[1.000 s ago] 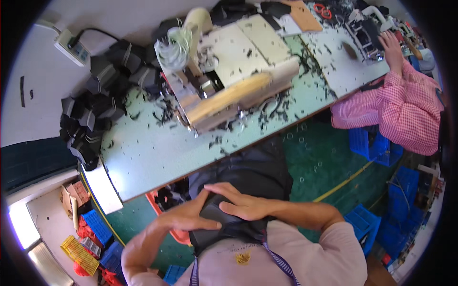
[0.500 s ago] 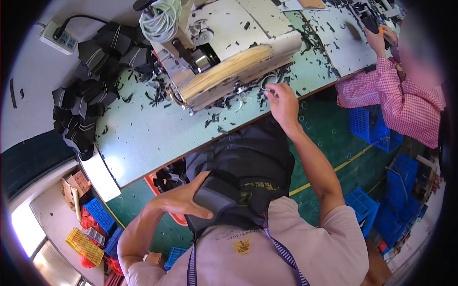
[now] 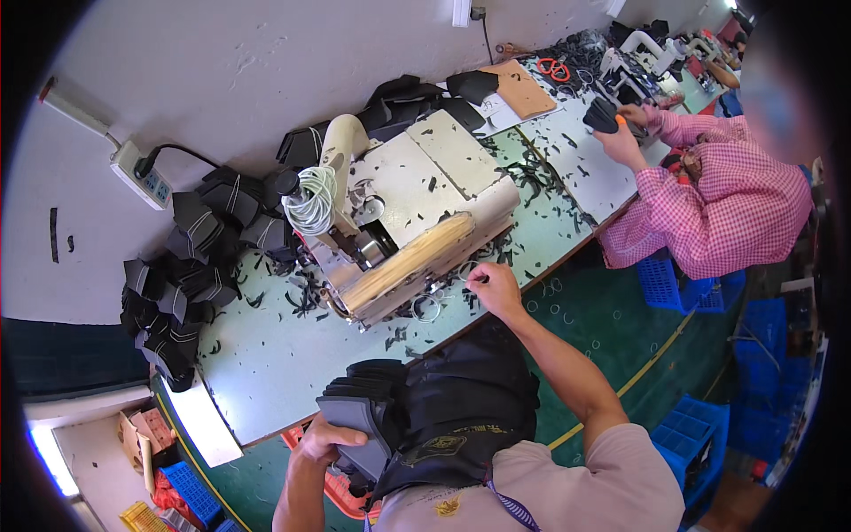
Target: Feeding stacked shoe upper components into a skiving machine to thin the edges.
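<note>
My left hand [image 3: 330, 436] grips a stack of dark grey and black padded pieces [image 3: 365, 417], thumb across the top piece, held above my lap in front of the table edge. My right hand [image 3: 496, 291] is over the table's front edge beside the machine, thumb and fingertips pinched together at a thin white rubber band [image 3: 466, 269]. Another white loop [image 3: 426, 309] lies close by, under the front of a cream-coloured machine [image 3: 425, 177] with a worn wooden-looking strip along its side.
Banded stacks of black pieces [image 3: 208, 222] are heaped left of the machine. Black scraps litter the pale green table [image 3: 275, 355]. A co-worker in a pink checked garment [image 3: 700, 213] handles dark pieces at right. Blue crates [image 3: 687, 434] and a red basket [image 3: 341, 492] stand below.
My left hand has brought the stack forward from against my body and tilted it up. My right fingers have closed into a pinch by the white band. The view has shifted upward, showing more wall.
</note>
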`<state>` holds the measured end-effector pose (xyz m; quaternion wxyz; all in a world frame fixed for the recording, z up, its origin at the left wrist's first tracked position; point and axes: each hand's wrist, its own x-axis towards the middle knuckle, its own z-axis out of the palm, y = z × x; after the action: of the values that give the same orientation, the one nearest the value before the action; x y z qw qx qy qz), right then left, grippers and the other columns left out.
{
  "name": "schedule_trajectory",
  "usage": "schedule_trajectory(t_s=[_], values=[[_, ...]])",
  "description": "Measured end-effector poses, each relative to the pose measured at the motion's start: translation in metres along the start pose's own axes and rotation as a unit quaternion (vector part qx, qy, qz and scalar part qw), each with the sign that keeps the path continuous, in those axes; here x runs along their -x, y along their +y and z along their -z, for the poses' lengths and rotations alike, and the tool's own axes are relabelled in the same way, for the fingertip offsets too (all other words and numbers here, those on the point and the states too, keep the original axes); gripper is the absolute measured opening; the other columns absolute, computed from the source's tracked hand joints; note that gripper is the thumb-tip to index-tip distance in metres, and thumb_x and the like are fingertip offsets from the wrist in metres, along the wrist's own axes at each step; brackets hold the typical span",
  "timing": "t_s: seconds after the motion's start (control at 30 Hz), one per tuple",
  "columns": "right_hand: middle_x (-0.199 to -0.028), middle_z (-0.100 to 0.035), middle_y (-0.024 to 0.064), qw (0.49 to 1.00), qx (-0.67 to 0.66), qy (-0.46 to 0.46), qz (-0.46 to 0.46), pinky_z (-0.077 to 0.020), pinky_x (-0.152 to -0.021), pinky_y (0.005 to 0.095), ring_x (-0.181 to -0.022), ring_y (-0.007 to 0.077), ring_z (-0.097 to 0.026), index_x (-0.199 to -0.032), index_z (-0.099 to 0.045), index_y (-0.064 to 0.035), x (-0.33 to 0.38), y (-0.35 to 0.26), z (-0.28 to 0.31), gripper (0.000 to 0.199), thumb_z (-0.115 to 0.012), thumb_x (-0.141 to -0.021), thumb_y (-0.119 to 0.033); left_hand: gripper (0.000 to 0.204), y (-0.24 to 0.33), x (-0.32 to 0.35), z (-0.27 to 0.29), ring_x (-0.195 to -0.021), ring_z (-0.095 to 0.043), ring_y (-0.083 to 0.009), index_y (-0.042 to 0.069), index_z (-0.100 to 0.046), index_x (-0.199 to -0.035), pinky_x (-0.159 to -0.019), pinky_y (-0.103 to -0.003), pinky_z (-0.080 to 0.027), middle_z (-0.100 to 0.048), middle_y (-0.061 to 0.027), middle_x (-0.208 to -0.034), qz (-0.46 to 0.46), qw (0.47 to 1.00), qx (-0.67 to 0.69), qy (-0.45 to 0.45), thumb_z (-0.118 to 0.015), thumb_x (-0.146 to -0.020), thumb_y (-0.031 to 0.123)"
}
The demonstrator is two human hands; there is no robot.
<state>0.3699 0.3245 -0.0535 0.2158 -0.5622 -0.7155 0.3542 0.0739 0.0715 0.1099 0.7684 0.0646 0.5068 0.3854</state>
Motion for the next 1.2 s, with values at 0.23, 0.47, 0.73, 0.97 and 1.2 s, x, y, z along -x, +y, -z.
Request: schedule_trajectory(t_s=[0.23, 0.47, 0.73, 0.97, 1.2], values=[[-0.080, -0.068, 0.0149, 0.962, -0.160, -0.211, 0.070, -0.0521, -0.066, 0.0413, -0.076, 0.0338, -0.068, -0.096, -0.061, -0.0090, 0.056, -0.127, 0.033, 0.013, -0.062, -0.090, -0.020, 0.078, 0.019, -0.014, -0.018, -0.096, -0.065, -0.0256, -0.002, -0.061, -0.121, -0.089, -0.038, -0.051, -0.069, -0.0123, -0.107, -0.095, 0.993, 0.020, -0.072, -0.084, -0.046, 0.003], [-0.070, -0.062, 0.0116, 0.934, -0.250, -0.205, 0.155, -0.0470, -0.068, 0.0418, -0.067, 0.0325, -0.059, -0.103, -0.062, -0.0043, 0.087, -0.168, 0.028, 0.017, -0.056, -0.087, -0.005, 0.110, 0.027, -0.021, -0.034, -0.106, -0.063, -0.0308, -0.007, -0.041, -0.138, -0.095, -0.039, -0.049, -0.062, -0.0202, -0.120, -0.070, 0.984, 0.022, -0.160, -0.086, -0.038, 0.006], [-0.066, -0.047, -0.0018, 0.402, -0.766, -0.472, -0.170, -0.0415, -0.063, 0.0268, -0.066, 0.0073, -0.048, -0.136, -0.048, -0.0019, 0.095, -0.161, 0.048, 0.051, -0.067, -0.094, -0.025, 0.112, 0.059, 0.017, -0.049, -0.121, -0.059, -0.0339, -0.002, -0.039, -0.145, -0.105, -0.040, -0.044, -0.058, -0.0218, -0.134, -0.146, 0.937, -0.318, 0.002, -0.088, -0.047, 0.017], [-0.069, -0.048, -0.0030, 0.724, -0.452, -0.514, 0.084, -0.0411, -0.060, 0.0227, -0.065, 0.0063, -0.048, -0.130, -0.052, -0.0059, 0.110, -0.168, 0.048, 0.042, -0.069, -0.093, -0.017, 0.072, 0.058, 0.012, 0.021, -0.091, -0.068, -0.0296, -0.005, -0.055, -0.125, -0.088, -0.041, -0.055, -0.067, -0.0165, -0.106, -0.142, 0.983, -0.065, 0.099, -0.074, -0.058, 0.012], [-0.061, -0.050, -0.0019, 0.672, -0.519, -0.505, -0.152, -0.0372, -0.050, 0.0257, -0.054, 0.0080, -0.046, -0.076, -0.058, -0.0078, 0.076, -0.170, -0.029, 0.015, -0.062, -0.090, -0.012, 0.118, 0.033, 0.005, -0.009, -0.122, -0.056, -0.0290, -0.002, -0.046, -0.140, -0.107, -0.036, -0.039, -0.057, -0.0170, -0.135, 0.028, 0.904, -0.411, -0.116, -0.094, -0.037, 0.030]])
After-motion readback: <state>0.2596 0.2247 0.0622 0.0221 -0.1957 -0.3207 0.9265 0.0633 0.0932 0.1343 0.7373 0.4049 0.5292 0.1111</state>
